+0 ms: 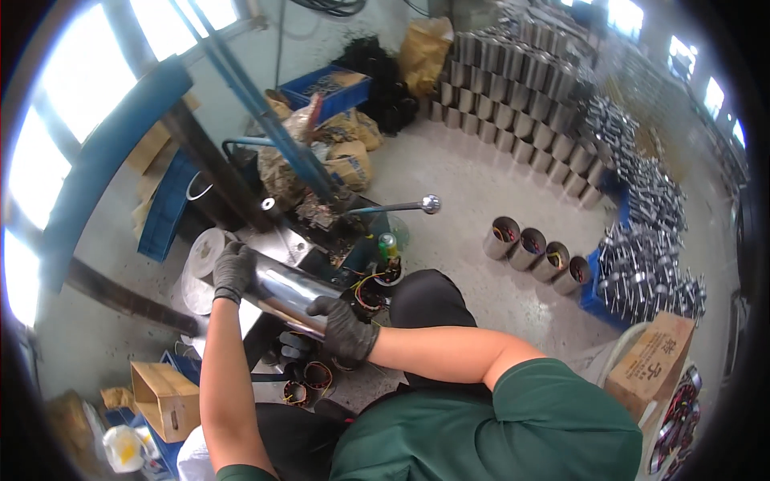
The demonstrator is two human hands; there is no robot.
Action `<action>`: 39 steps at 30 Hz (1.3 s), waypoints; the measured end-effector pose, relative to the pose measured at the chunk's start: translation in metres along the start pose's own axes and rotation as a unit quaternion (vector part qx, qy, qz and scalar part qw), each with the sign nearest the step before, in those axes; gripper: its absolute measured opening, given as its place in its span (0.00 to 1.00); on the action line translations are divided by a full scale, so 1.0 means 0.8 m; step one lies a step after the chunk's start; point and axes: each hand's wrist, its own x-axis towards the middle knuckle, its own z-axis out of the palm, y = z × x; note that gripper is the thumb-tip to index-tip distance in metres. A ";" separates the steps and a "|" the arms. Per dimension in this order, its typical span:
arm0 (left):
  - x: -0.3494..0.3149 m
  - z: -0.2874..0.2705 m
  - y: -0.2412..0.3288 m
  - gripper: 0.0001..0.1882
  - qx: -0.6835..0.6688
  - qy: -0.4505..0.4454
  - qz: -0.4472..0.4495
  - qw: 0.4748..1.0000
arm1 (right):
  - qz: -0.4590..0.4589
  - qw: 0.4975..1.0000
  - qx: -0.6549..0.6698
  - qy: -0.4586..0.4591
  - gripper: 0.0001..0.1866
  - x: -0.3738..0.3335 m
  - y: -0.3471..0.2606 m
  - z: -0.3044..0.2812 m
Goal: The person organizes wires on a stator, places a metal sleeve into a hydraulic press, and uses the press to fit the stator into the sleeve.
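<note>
A shiny metal tube (290,293) lies tilted across the space in front of me, between my two gloved hands. My left hand (233,271), in a dark grey glove, is closed around its far left end. At the near right end, my right hand (345,329) wraps its fingers round the tube. Beside my left hand is a pale round block (196,276), and behind the tube sits a metal press plate (293,247). Copper-wound stator rings (318,373) lie below the tube, close to my knees.
A blue lever with a ball knob (431,204) sticks out ahead. Several open metal cylinders with wires (527,247) stand on the floor to the right, near a heap of metal shafts (650,272). Stacked cylinders (513,96) fill the back. A cardboard box (651,357) sits at right.
</note>
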 end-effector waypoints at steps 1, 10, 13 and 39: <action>0.011 -0.002 -0.007 0.22 0.029 0.000 -0.022 0.999 | 0.024 0.998 0.036 -0.049 0.22 0.020 0.014 -0.009; -0.010 -0.035 0.076 0.22 0.140 0.058 -0.019 0.988 | -0.002 0.998 0.017 -0.053 0.14 0.042 0.020 -0.017; -0.007 -0.044 0.076 0.23 0.151 0.071 -0.028 0.986 | 0.049 0.995 0.065 -0.055 0.14 0.012 0.002 -0.005; 0.017 -0.018 -0.029 0.30 -0.011 0.025 -0.090 0.996 | 0.037 0.940 -0.296 0.165 0.25 -0.094 -0.380 -0.134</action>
